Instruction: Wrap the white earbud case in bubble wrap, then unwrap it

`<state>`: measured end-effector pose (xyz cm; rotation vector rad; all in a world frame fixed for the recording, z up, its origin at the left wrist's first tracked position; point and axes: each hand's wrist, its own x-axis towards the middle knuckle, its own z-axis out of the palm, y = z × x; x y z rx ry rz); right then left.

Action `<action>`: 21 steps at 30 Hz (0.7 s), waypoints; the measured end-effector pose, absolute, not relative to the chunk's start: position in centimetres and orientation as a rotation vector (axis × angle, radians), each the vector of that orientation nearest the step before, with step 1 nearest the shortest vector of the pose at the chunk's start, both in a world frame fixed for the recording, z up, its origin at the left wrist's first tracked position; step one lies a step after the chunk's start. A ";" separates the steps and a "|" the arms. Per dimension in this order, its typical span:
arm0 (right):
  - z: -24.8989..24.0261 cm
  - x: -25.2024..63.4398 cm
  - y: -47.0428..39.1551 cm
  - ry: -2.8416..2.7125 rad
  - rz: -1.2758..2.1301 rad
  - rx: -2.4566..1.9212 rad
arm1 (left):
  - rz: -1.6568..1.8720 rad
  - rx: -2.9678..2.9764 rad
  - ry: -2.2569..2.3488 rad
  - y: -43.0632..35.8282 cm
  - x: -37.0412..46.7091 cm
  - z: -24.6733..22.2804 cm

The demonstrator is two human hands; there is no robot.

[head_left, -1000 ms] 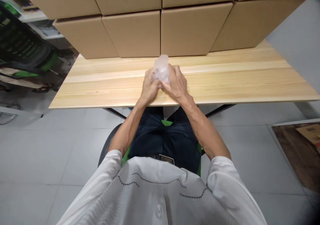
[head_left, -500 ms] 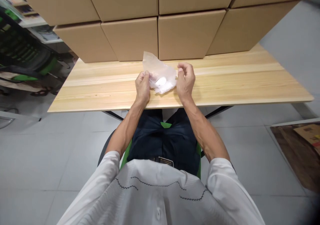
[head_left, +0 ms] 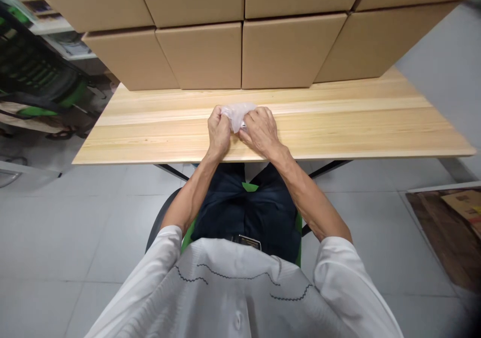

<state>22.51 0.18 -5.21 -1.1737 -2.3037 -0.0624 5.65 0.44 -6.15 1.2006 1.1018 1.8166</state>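
A thin, translucent white wrapping sheet [head_left: 235, 116] is bunched up between my two hands, just above the wooden table's near half. My left hand [head_left: 219, 130] is closed on its left end, thumb on top. On the other side, my right hand [head_left: 262, 130] has its fingers curled over the right part of the sheet. A small white item [head_left: 244, 125] with a dark mark peeks out beside my right fingers; most of it is covered, so its kind is unclear.
Cardboard boxes [head_left: 203, 57] stand stacked in two rows along the far side of the wooden table [head_left: 356, 122]. A black and green chair [head_left: 41, 72] and shelving are at the left. A flat brown carton [head_left: 466, 207] lies on the floor at right.
The sheet was spread with one corner standing up; now it is crumpled smaller. My right hand has moved left and closed over it, covering most of the white item.
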 end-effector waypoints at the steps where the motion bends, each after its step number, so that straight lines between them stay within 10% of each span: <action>1: -5.2 22.7 0.3 -2.319 -0.035 -1.147 | 1.822 1.192 1.087 0.5 5.6 -6.2; 21: -7.0 35.1 0.7 -2.037 -0.071 -1.444 | 1.898 0.827 1.074 1.4 5.0 -5.8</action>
